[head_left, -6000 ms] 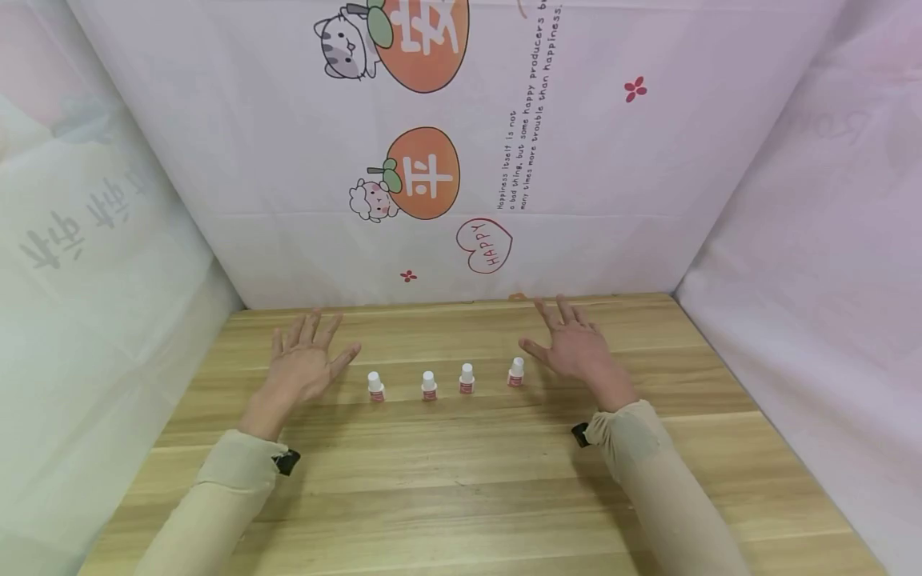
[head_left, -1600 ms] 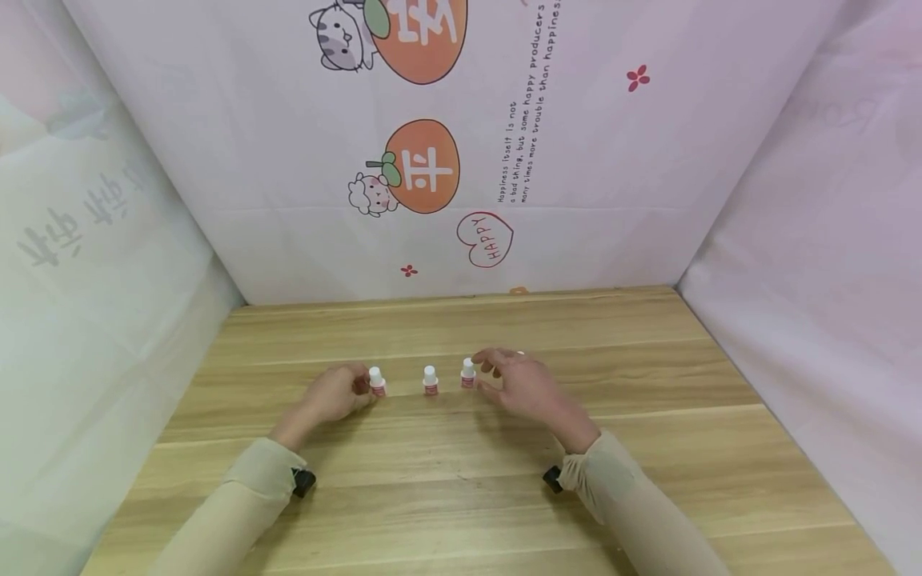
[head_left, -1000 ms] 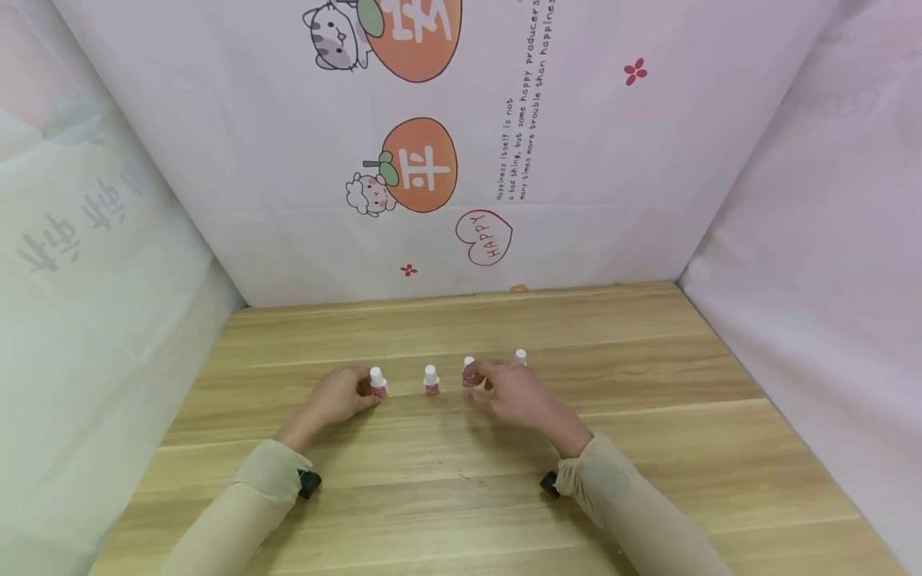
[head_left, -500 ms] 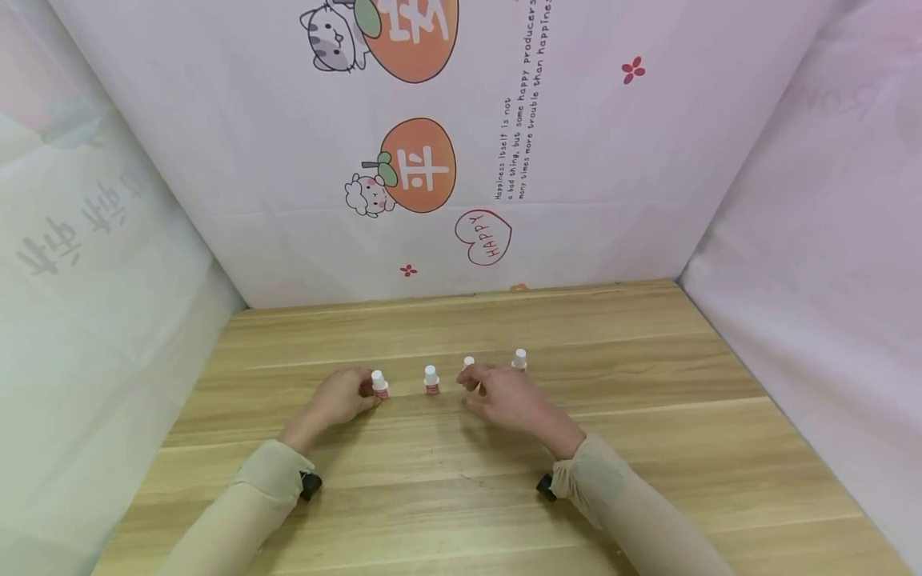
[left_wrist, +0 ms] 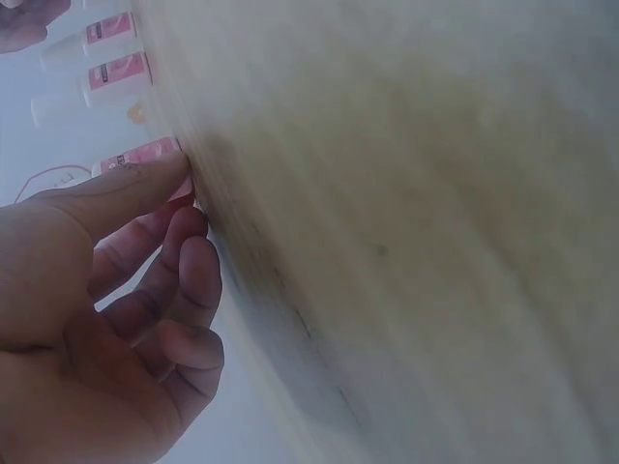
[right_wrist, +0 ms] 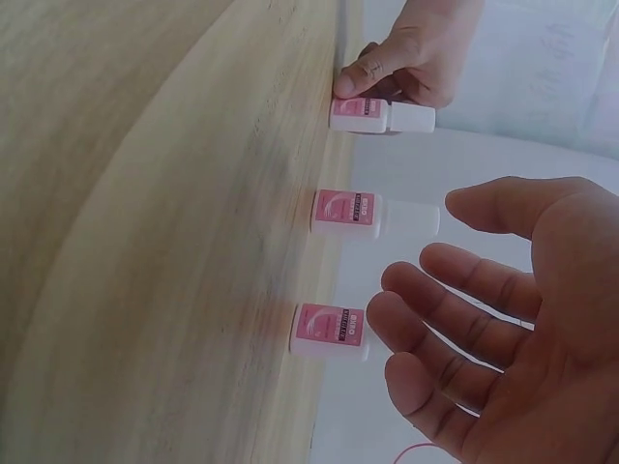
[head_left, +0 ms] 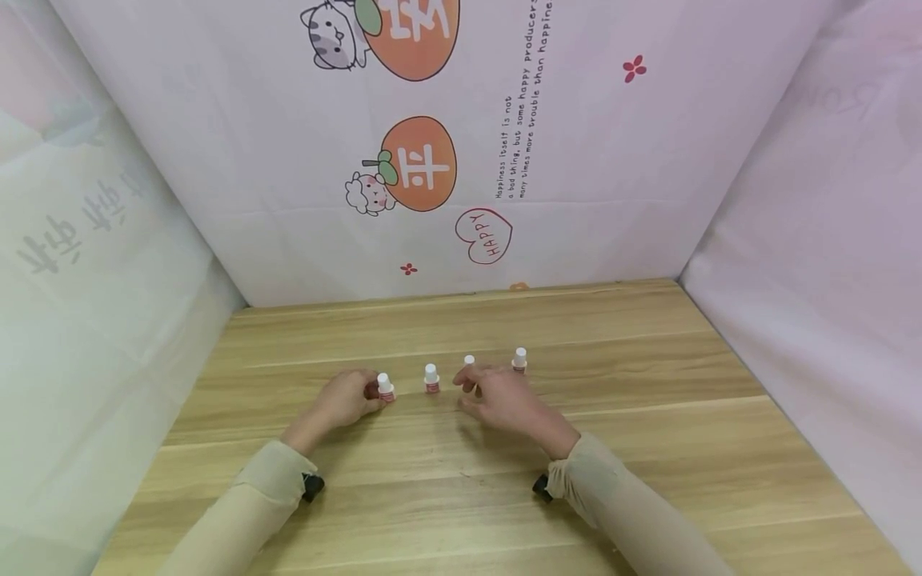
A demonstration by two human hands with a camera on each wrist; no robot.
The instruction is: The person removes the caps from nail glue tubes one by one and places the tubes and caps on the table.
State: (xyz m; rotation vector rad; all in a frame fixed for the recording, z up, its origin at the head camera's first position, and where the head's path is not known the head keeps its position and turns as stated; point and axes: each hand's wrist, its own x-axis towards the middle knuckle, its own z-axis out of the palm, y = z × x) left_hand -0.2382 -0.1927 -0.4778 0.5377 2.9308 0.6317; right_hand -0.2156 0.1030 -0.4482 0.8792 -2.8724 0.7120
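My left hand (head_left: 349, 398) pinches the leftmost small white bottle (head_left: 386, 394), which has a pink label and a white cap and stands upright on the table. In the left wrist view the thumb lies across that bottle's label (left_wrist: 143, 152), with the fingers on its other side. A second bottle (head_left: 431, 380) stands alone just to the right. My right hand (head_left: 507, 400) hovers with loosely bent fingers in front of a third bottle (head_left: 470, 361), mostly hidden in the head view. The right wrist view shows that third bottle (right_wrist: 329, 327) standing by the fingertips, ungripped.
Another such bottle (head_left: 520, 360) stands behind the right hand, completing a rough row. The wood-grain table (head_left: 446, 512) ends at a printed white cloth backdrop (head_left: 576, 160), with white cloth on the left (head_left: 94, 320) and right (head_left: 807, 320).
Both hands came inward from lying spread at the sides. The left hand took hold of the leftmost bottle and slid it slightly right. The right hand drifted left past the third bottle.
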